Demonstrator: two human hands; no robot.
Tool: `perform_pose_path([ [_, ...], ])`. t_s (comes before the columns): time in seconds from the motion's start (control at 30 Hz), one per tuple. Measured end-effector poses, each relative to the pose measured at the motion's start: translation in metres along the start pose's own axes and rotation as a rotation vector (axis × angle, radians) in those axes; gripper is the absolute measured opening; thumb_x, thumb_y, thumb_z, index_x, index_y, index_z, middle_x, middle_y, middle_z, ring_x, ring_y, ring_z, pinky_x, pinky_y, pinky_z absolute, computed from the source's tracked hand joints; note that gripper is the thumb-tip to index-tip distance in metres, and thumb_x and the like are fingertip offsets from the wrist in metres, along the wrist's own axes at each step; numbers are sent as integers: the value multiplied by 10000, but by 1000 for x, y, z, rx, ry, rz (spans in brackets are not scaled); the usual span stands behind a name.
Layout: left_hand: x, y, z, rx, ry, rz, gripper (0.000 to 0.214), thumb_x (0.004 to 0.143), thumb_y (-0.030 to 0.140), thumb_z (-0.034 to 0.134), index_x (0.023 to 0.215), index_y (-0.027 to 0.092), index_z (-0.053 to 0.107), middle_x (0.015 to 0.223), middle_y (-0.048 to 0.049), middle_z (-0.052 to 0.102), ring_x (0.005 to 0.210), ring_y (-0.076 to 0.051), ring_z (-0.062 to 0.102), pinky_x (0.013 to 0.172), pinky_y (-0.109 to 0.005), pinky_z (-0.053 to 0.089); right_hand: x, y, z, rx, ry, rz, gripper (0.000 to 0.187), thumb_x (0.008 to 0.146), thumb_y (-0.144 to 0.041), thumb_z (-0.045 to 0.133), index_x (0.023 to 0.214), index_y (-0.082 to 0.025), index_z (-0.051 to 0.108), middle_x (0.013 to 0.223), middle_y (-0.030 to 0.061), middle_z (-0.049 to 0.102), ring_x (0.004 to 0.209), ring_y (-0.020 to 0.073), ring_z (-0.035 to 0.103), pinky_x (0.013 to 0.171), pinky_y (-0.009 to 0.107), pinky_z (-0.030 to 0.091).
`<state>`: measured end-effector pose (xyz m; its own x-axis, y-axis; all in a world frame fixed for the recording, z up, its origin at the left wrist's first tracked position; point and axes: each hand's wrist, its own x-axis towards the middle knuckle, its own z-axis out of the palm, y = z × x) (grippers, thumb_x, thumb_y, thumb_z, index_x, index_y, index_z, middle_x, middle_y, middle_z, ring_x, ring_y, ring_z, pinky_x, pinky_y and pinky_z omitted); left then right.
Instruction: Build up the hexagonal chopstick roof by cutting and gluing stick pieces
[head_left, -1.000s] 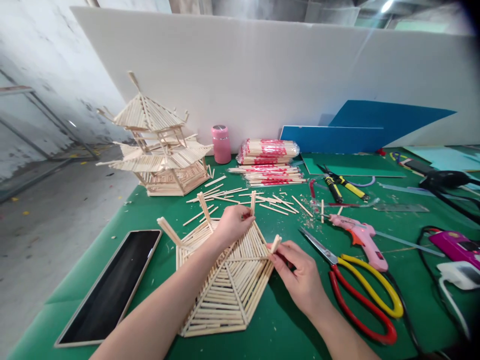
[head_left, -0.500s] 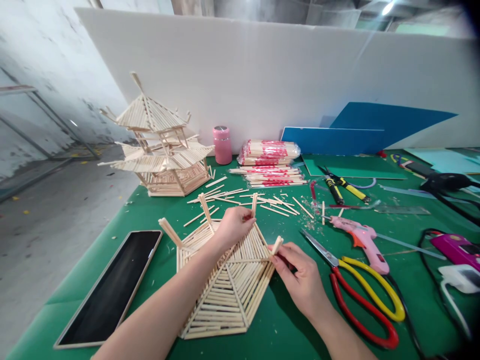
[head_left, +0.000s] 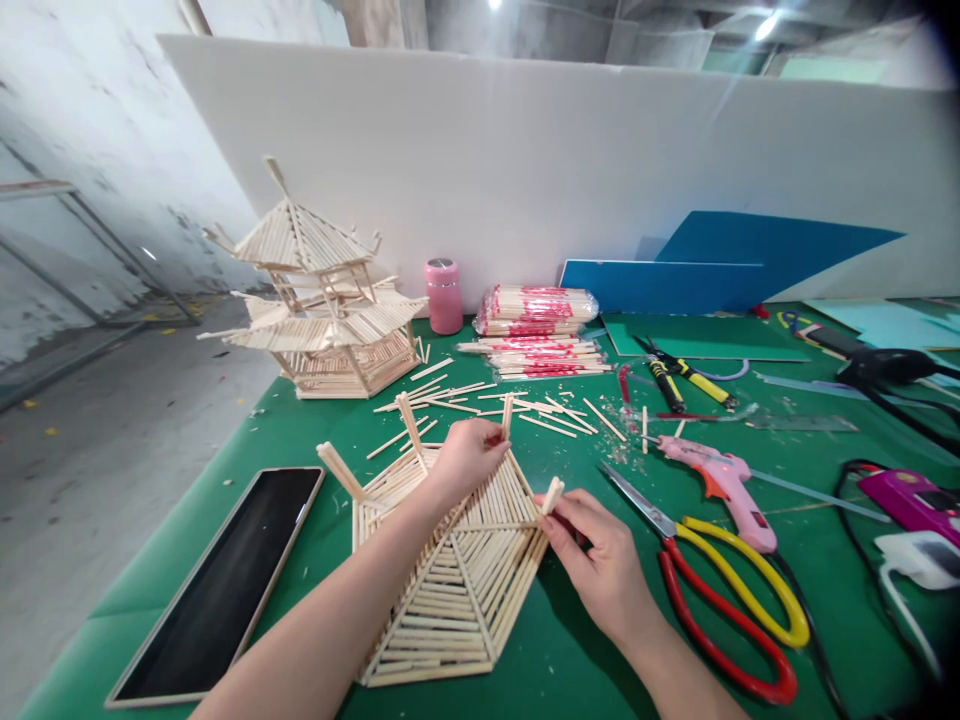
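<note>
A: In the head view, what are the two hands doing?

B: The left hand (head_left: 472, 455) is pinching a short upright post of pale wooden sticks (head_left: 508, 408); the right hand (head_left: 596, 545) is clamping a second stubby pale-wood post (head_left: 552, 494), which is leaning slightly; both are meeting corners of a flat, many-sided panel of pale wooden sticks (head_left: 442, 620), which is lying on the green tabletop (head_left: 555, 660).

A: Which step is going on?

B: They are seemingly setting corner posts; I judge the next move is calling for steady fingers, keeping both posts aligned until they are standing unaided.
</note>
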<state>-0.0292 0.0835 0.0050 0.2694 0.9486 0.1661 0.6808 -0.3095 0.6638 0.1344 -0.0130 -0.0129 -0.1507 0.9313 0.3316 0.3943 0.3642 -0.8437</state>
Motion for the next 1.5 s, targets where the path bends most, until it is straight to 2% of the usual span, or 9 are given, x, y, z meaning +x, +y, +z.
perform_pose_path([
  [0.47,0,-2,0,-34,-7,-16,156,688,199,511,622,154,645,606,-7,636,596,-152,558,558,-230,396,0,0,1,-20,22,-24,196,830,-223,466,911,-172,638,772,57,586,703,161,556,634,269,470],
  [0.9,1,-9,2,-106,-33,-4,198,706,211,471,683,136,653,687,-34,662,643,-161,600,576,-230,453,-1,0,1,-22,0,0,166,829,-197,466,867,-166,624,770,48,570,701,155,542,633,254,441],
  [1.1,1,-8,3,-61,3,-7,158,695,203,514,653,158,660,679,-34,666,668,-177,596,631,-260,445,0,0,0,-17,-8,10,167,833,-203,457,864,-164,617,771,48,562,707,157,537,634,259,437],
  [1.5,-2,-3,1,25,18,11,136,692,170,535,642,173,662,637,-17,639,659,-162,576,615,-235,411,0,1,2,1,-24,18,156,841,-207,456,855,-159,604,779,46,549,709,148,518,650,252,419],
])
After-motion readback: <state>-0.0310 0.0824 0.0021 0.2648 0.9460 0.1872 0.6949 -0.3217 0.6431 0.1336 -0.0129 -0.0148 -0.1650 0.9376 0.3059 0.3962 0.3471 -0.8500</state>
